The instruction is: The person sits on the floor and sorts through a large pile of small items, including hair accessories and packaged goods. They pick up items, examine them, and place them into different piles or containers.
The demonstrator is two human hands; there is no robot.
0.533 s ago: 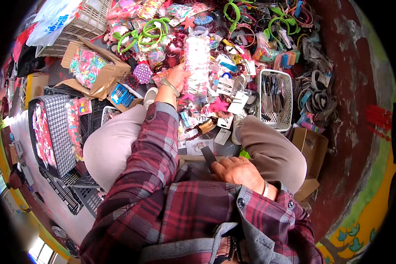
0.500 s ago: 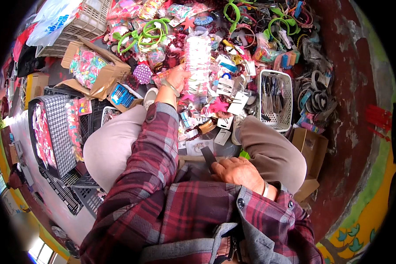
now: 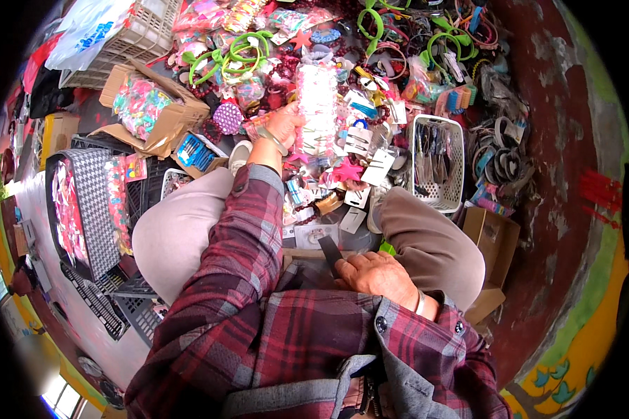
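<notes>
Compared with half a second before, almost nothing has moved: the left hand (image 3: pixel 281 128) still reaches far out and its grip is closed on the left edge of a clear packet of small hair clips (image 3: pixel 316 105), held up over the crowded pile of accessories. The right hand (image 3: pixel 376 271) stays near the body, between the knees, with its grip closed on a dark flat object (image 3: pixel 329 251). This object is half hidden by the fingers, so its kind cannot be told, and the white basket (image 3: pixel 437 164) to the right holds dark items too small to make out.

The dark ground (image 3: pixel 84 307) carries a heap of hair accessories (image 3: pixel 370 91) — 1 white wire basket (image 3: pixel 437 164), cardboard boxes (image 3: pixel 154 112), black crates (image 3: pixel 112 293).
</notes>
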